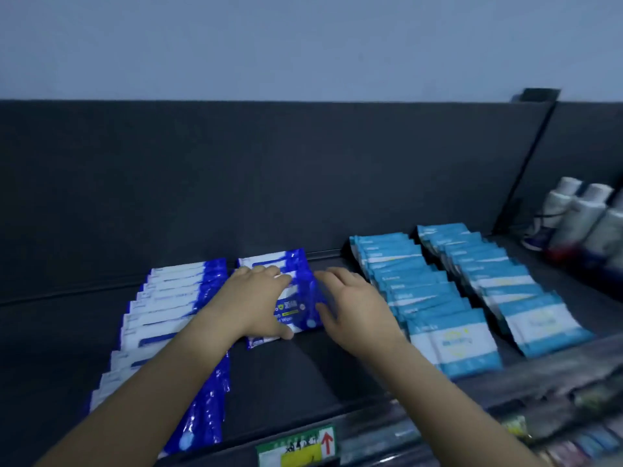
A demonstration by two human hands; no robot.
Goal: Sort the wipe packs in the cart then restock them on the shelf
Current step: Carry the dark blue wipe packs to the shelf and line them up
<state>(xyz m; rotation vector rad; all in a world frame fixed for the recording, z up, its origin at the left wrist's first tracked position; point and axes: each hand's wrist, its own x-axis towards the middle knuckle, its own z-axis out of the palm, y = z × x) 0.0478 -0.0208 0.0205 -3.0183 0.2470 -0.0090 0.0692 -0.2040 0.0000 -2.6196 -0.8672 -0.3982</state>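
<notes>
A: Forearms (pixel 151 382) enter from the bottom. Hands?
B: Left hand (pixel 259 298) flat on blue-and-white wipe packs (pixel 293 261), centre of shelf (pixel 303 382); right hand (pixel 354 311) loose-fingered, touching their right edge.

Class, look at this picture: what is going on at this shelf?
A person is restocking a dark shelf. Their left hand rests on a short row of dark blue wipe packs, and the right hand touches its right side. A longer dark blue row lies left, two light blue rows right.
</notes>
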